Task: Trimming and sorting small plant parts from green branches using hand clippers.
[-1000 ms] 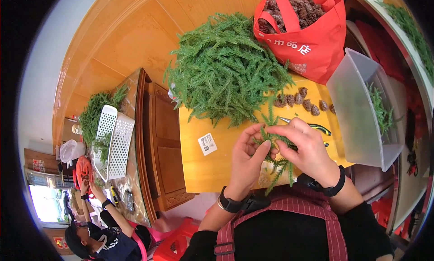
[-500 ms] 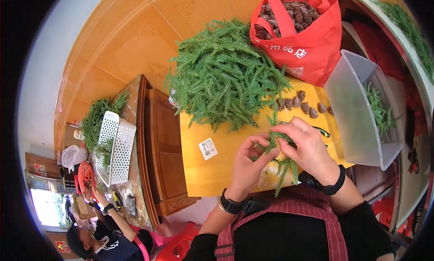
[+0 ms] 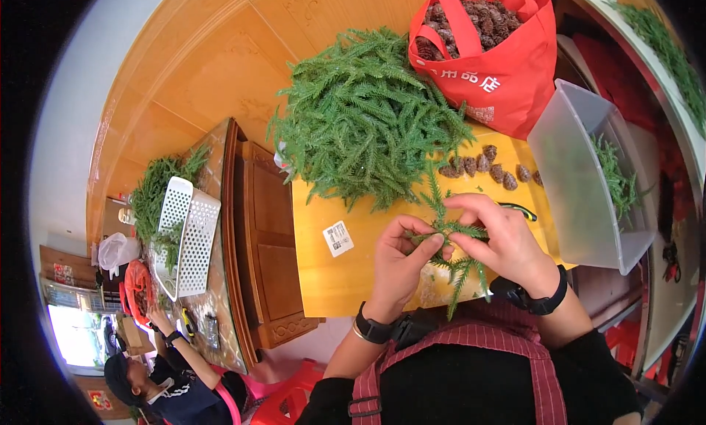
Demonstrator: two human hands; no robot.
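Over the near edge of the yellow table (image 3: 353,278), a green artificial-looking pine sprig (image 3: 460,272) with several branching tips is between my hands. My left hand (image 3: 403,259) pinches its middle between thumb and curled fingers. From the other side, my right hand (image 3: 507,241) holds a branch of it, index finger stretched along the top and thumb below. Fingers cover the spot where the branches meet. Just beyond my right hand lies a tool with a black and yellow-green handle (image 3: 521,210), partly hidden. Several small brown pine cones (image 3: 483,162) lie farther back.
A big heap of green sprigs (image 3: 368,123) fills the table's back. Behind stands a red bag (image 3: 515,94) of pine cones; at right, a translucent bin (image 3: 581,182) holds sprigs. A white label (image 3: 338,239) lies at left. Another person (image 3: 169,388) works by a white perforated basket (image 3: 198,241).
My right fingers have shifted along the sprig and straightened, and its branches show more spread out. My left hand keeps its pinch in nearly the same place.
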